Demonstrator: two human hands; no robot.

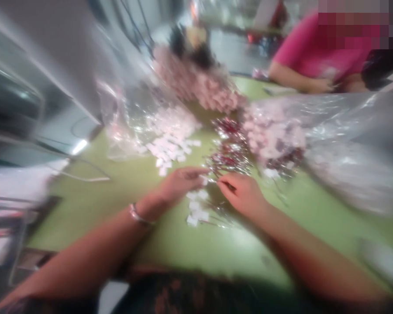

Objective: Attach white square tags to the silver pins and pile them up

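My left hand (185,181), with a bracelet (137,214) on its wrist, reaches to the middle of the green table. Its fingers are closed together by a small white piece, but blur hides what they hold. Just right of it, my right hand (244,192) pinches the end of a thin, shiny strand. The fingertips of both hands nearly meet. Below them lie several white tag-like pieces (196,211) with thin strands running right. Just beyond my hands is a pile of dark red and silvery strands (229,157).
Small white pieces (170,146) spill from a clear plastic bag (124,126) at left. Pink bundles (212,91) lie behind. A large clear bag (350,152) with pale pink pieces (271,131) fills the right. Across the green table (94,209) sits a person in a pink shirt (311,48).
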